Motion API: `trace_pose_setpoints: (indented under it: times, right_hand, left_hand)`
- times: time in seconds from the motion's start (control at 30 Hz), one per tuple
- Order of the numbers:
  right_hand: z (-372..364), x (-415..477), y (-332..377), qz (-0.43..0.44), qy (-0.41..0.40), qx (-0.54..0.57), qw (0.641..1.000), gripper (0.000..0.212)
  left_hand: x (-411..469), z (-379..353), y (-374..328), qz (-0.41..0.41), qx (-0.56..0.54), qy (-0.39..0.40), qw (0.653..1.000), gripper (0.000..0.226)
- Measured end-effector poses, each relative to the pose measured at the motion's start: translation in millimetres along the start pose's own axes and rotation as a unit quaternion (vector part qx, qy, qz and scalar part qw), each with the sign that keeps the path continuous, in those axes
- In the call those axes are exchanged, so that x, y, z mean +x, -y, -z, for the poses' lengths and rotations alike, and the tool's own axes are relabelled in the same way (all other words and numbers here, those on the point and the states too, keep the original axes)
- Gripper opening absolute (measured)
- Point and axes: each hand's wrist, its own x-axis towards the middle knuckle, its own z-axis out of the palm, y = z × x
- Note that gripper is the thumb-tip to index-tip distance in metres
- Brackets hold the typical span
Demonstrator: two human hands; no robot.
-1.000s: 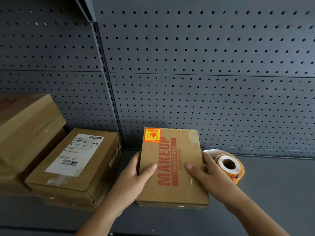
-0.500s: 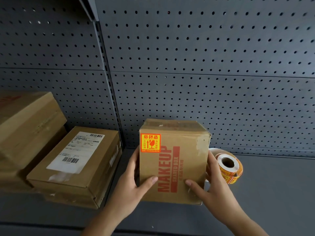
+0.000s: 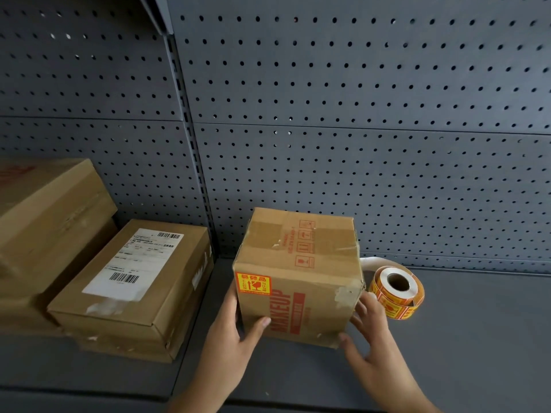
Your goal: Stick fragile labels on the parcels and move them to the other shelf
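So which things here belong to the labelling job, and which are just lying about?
Job: MAKEUP box, fragile label on it, left hand gripping it, right hand touching it, label roll, shipping-label parcel, large parcel.
Not the job: pegboard panel, shelf upright.

Grey shelf (image 3: 477, 353): label roll (image 3: 396, 289) right, parcel stack (image 3: 134, 293) left, makeup box (image 3: 298, 293) between.

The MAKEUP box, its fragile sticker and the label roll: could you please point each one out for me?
MAKEUP box (image 3: 298, 251), head view, on its top face.
fragile sticker (image 3: 253, 283), head view, at the sticker's centre.
label roll (image 3: 393, 308), head view, on its orange outer side.
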Motion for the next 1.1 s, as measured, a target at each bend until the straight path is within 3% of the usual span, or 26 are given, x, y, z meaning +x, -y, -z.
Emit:
trace_pose_setpoints:
  times: [0.1, 0.23, 0.37, 0.53, 0.7, 1.1]
  right_hand:
    - [11, 6, 1, -0.044, -0.051, 0.053, 0.996, 0.078]
    - [31, 35, 16, -0.109, -0.119, 0.08, 0.984, 0.045]
    - [38, 71, 36, -0.16, -0.097, 0.109, 0.976, 0.031]
    - [28, 94, 63, -0.181, -0.032, 0.116, 0.976, 0.031]
    - [24, 88, 64, -0.186, -0.026, 0.124, 0.974, 0.035]
    - [32, 25, 49, -0.17, -0.074, 0.158, 0.97, 0.035]
  left_hand:
    - [-13, -6, 0, -0.018, 0.003, -0.083, 0.996, 0.092]
    - [-37, -15, -7, -0.093, 0.042, -0.177, 0.979, 0.078]
    - [-53, -25, -14, -0.12, 0.071, -0.128, 0.982, 0.077]
    - [-60, -43, -10, -0.103, 0.097, -0.051, 0.989, 0.082]
    - [-55, -38, -20, -0.064, 0.124, 0.006, 0.99, 0.083]
    - [-17, -15, -21, -0.034, -0.004, 0.056, 0.998, 0.073]
